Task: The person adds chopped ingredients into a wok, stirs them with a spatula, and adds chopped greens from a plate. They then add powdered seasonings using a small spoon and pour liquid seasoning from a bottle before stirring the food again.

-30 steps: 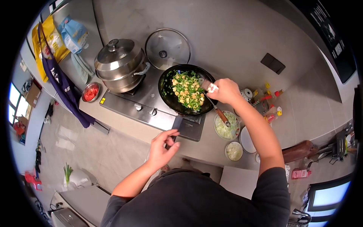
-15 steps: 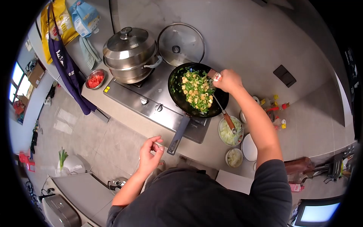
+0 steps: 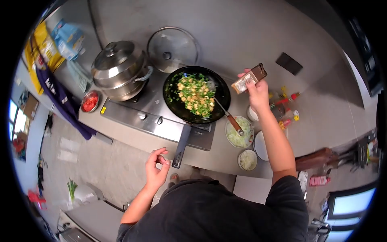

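Observation:
My right hand point(image 3: 258, 92) grips a small brown box with a pale label point(image 3: 246, 82), held tilted to the right of the wok. In the black wok point(image 3: 171, 105) lie tofu cubes and chopped greens point(image 3: 195, 97). A spatula with a wooden handle point(image 3: 234, 124) rests in the wok, its handle reaching over a bowl of pale chopped vegetable point(image 3: 238, 139). My left hand point(image 3: 156, 171) is beside the end of the wok's grey handle point(image 3: 182, 147), apart from it. Its fingers are loosely curled, with the thumb apart and nothing visible between them.
A steel steamer pot point(image 3: 117, 74) stands on the stove point(image 3: 133, 123) left of the wok. Behind leans a glass lid point(image 3: 173, 48). A bowl of red chopped food point(image 3: 90, 101) is at the left. Several seasoning bottles point(image 3: 286, 107) and a smaller bowl point(image 3: 247, 160) are at the right.
My right hand has moved from above the wok to the right, carrying the brown box away. My left hand stays near the wok handle. The head view has shifted slightly.

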A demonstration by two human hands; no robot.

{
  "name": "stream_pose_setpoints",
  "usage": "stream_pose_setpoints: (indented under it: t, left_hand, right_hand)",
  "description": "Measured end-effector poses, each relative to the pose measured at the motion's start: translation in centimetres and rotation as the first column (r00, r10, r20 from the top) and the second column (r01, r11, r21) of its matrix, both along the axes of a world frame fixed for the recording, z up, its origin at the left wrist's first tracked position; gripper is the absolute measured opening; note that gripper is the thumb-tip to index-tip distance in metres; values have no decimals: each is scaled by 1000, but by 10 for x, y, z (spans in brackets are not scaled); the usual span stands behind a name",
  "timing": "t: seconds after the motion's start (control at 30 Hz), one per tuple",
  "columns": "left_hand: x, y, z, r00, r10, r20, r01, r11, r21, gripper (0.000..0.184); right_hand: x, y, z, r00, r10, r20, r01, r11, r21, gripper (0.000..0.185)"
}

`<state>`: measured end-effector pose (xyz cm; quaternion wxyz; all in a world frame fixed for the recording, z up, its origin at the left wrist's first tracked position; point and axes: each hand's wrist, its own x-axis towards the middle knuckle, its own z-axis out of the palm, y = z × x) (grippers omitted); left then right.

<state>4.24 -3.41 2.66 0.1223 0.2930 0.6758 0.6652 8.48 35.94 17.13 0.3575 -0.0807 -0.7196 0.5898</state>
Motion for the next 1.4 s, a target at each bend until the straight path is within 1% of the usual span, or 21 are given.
stream_pose_setpoints:
  t: [0.07, 0.13, 0.17, 0.2, 0.27, 0.33, 0.4, 0.43, 0.47, 0.53, 0.57, 0.6, 0.67, 0.73, 0.8, 0.87, 0.93, 0.97, 1.13, 1.2, 1.4]
  left_hand:
    - [-3, 5, 19, 987, -41, -153, 41, 999, 2, 41]
    - [-3, 18, 50, 941, -89, -328, 100, 995, 18, 46]
    - [-2, 24, 56, 926, -114, -360, 134, 991, 30, 53]
    - [2, 31, 62, 905, -146, -400, 189, 980, 69, 51]
    - [16, 44, 71, 862, -225, -454, 279, 959, 55, 48]
    - [38, 52, 68, 835, -303, -459, 389, 916, 103, 45]
    - [64, 65, 56, 778, -439, -449, 536, 837, 111, 41]
    - [76, 70, 52, 749, -490, -447, 589, 801, 109, 39]
    - [88, 75, 45, 741, -570, -356, 639, 761, 113, 38]
    - [114, 87, 26, 706, -690, -159, 707, 699, 107, 35]
    - [123, 94, 19, 694, -718, -50, 719, 688, 100, 32]
    - [131, 100, 16, 671, -741, -24, 739, 667, 96, 32]
    - [153, 119, 15, 629, -777, 27, 772, 629, 95, 32]
    - [176, 135, 17, 623, -782, 24, 778, 623, 81, 31]
    - [200, 154, 13, 629, -778, 10, 774, 627, 92, 31]
    - [231, 174, 9, 654, -756, -11, 754, 650, 96, 31]
    - [266, 191, 13, 696, -718, 28, 712, 694, 106, 32]
    - [282, 198, 14, 708, -706, 27, 699, 705, 123, 32]
    - [339, 216, 21, 770, -638, 6, 631, 763, 141, 32]
    - [348, 212, 18, 813, -581, 12, 574, 806, 146, 32]
    - [359, 198, 3, 903, -425, 62, 418, 903, 104, 29]
  right_hand:
    - [36, -10, 5, 999, 43, -20, -43, 998, 38, 42]
    - [75, -30, 12, 996, 22, 82, -27, 998, 57, 42]
    - [95, -43, 13, 997, 9, 74, -16, 995, 99, 42]
    - [115, -54, 13, 997, 0, 82, -3, 999, 35, 44]
    - [164, -70, 15, 986, -98, 138, 92, 995, 47, 52]
    - [217, -79, 8, 997, -72, 22, 73, 994, -87, 49]
    - [272, -94, 21, 985, -174, 7, 172, 962, -211, 44]
    - [302, -96, 22, 960, -279, -20, 274, 951, -142, 41]
    - [332, -99, 28, 895, -446, 26, 446, 895, 8, 39]
    - [397, -101, 48, 692, -720, 61, 677, 675, 293, 36]
    - [425, -98, 58, 667, -745, -17, 729, 649, 218, 33]
    - [454, -93, 66, 637, -765, -97, 770, 623, 139, 31]
    - [521, -72, 82, 467, -861, -202, 884, 455, 106, 29]
    - [594, -45, 105, 313, -904, -290, 938, 245, 247, 30]
    - [665, -18, 140, 85, -982, -168, 974, 46, 221, 30]
    - [719, 20, 170, -17, -959, -284, 993, -48, 105, 31]
    - [772, 64, 202, -105, -944, -312, 985, -142, 99, 34]
    - [787, 76, 223, -122, -970, -211, 988, -139, 64, 37]
    - [851, 191, 272, -234, -953, -194, 959, -259, 116, 49]
    - [855, 226, 281, -203, -974, -106, 975, -211, 73, 40]
    - [869, 315, 281, -137, -977, -165, 977, -161, 138, 39]
